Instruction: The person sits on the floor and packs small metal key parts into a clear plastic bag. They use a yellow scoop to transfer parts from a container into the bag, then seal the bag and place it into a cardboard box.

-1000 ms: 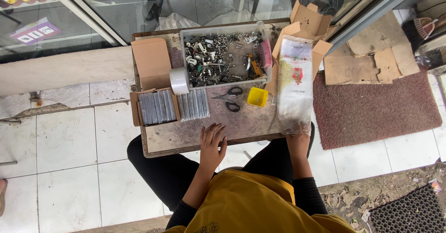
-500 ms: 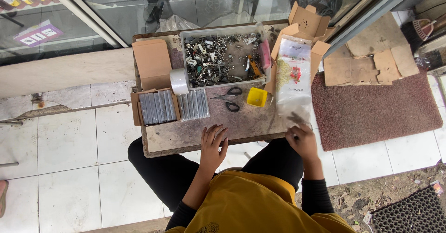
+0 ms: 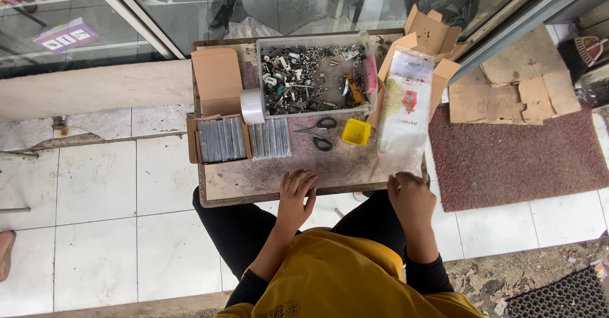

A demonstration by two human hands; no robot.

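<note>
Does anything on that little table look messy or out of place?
Mostly orderly. The clear plastic bag hangs over the table's right edge near the right hand, and the grey tray holds a loose jumble of small metal parts. Flattened cardboard lies on the floor.

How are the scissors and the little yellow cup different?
The scissors are black-handled with thin metal blades, while the yellow cup is bright yellow all over. The scissors lie flat on the table; the yellow cup stands upright, open at the top. The scissors are long and narrow; the yellow cup is squarish. Both sit side by side on the table, untouched by either hand.
</note>
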